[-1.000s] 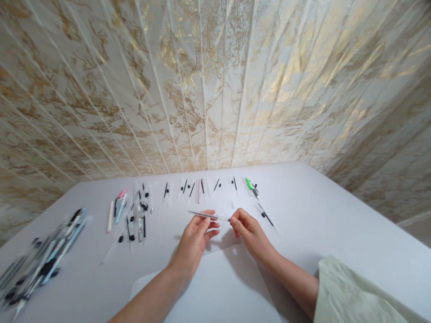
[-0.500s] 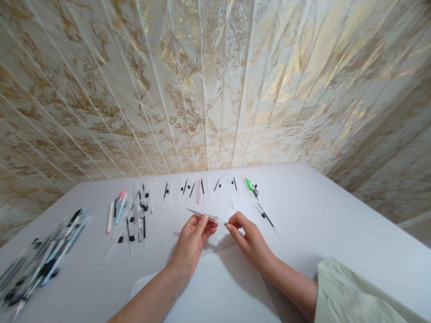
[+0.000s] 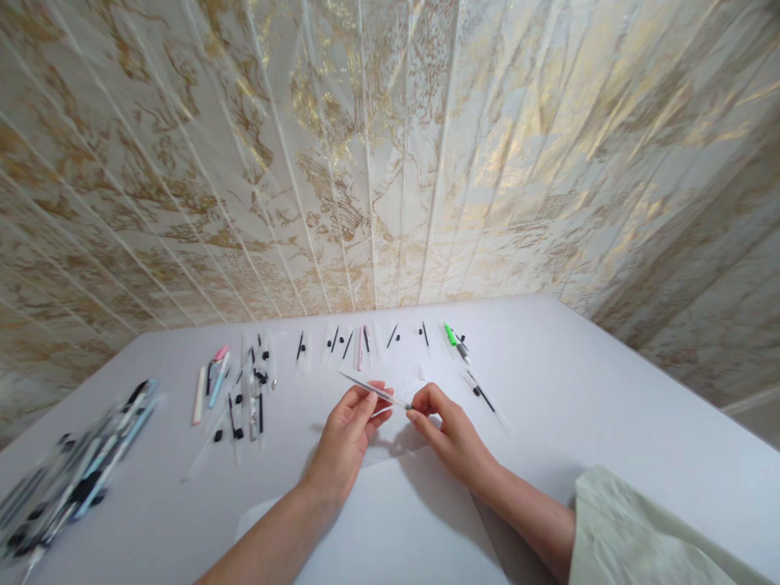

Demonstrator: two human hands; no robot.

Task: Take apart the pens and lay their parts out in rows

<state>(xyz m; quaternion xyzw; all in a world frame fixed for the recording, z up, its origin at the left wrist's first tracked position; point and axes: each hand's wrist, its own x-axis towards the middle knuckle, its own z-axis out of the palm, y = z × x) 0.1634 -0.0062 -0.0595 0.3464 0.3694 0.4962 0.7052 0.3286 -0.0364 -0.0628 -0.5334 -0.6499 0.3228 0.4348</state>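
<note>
The left hand (image 3: 346, 432) pinched a slim, straight, translucent pen (image 3: 358, 381) between thumb and fingers — pointed tip aimed left — while the right hand (image 3: 449, 424) pinched its other end. It hung over the smooth white table (image 3: 609, 390), near a flat white sheet (image 3: 390, 520).

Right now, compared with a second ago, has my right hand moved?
Yes, slightly: judged against the unmoved green pen, the fingertips of your right hand have shifted left and a little towards you.
</note>
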